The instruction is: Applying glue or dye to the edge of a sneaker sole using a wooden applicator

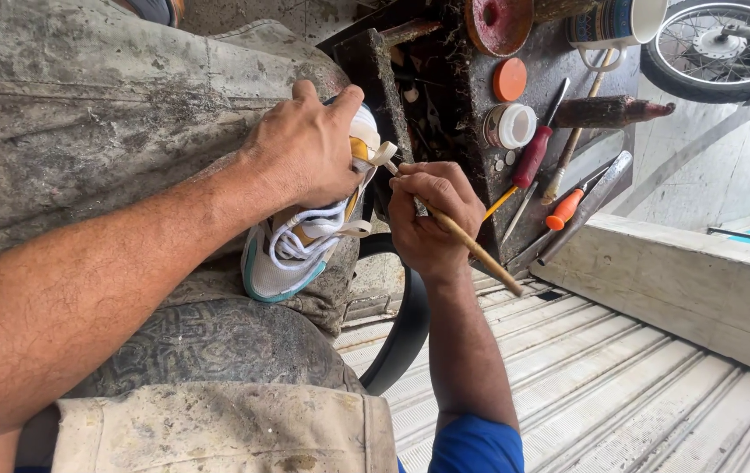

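A white sneaker (292, 254) with white laces, yellow lining and teal sole trim rests on my lap over dirty grey trousers (86, 114). My left hand (305, 149) clamps over the sneaker's heel end and holds it steady. My right hand (427, 219) grips a thin wooden-handled brush (475, 250) like a pen, its tip touching the sneaker's upper edge by the heel. The brush's tip is partly hidden between the two hands.
A dark, grimy tool box (480, 166) stands just beyond the hands, with a red-handled screwdriver (532, 156), an orange-handled tool (565, 210), a white-lidded jar (512, 125), an orange lid (509, 79) and a mug (616, 22). A ridged metal shutter (620, 385) lies below, a wheel (716, 39) top right.
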